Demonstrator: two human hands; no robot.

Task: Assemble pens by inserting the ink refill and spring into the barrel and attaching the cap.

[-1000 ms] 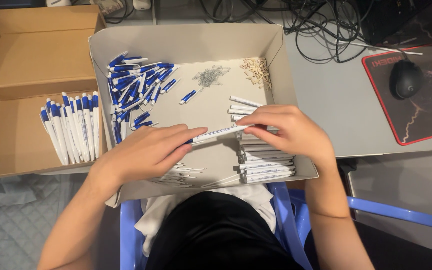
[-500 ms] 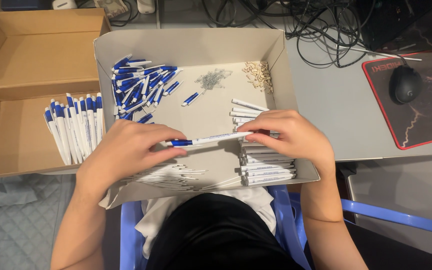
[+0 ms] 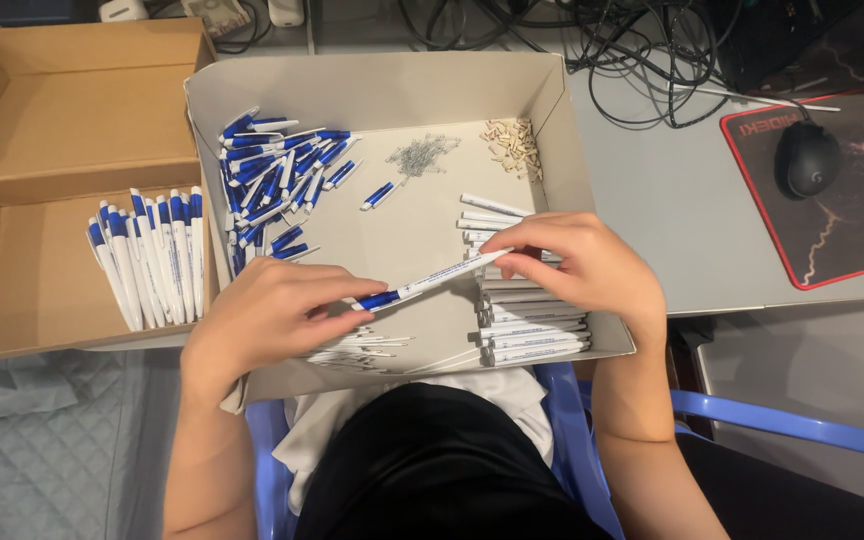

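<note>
You hold one pen, white with a blue end, slanted above the grey box. Your left hand pinches the blue end between thumb and fingers; your right hand grips the white tip, fingers closed on it. Under your right hand lies a stack of white barrels. Blue caps are piled at the far left of the box. Finished pens lie in the brown carton beside it.

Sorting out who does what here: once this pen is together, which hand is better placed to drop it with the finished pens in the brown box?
Probably the left hand: it pinches the pen at its blue end, nearer the finished pens in the brown box. The right hand is farther away.
</note>
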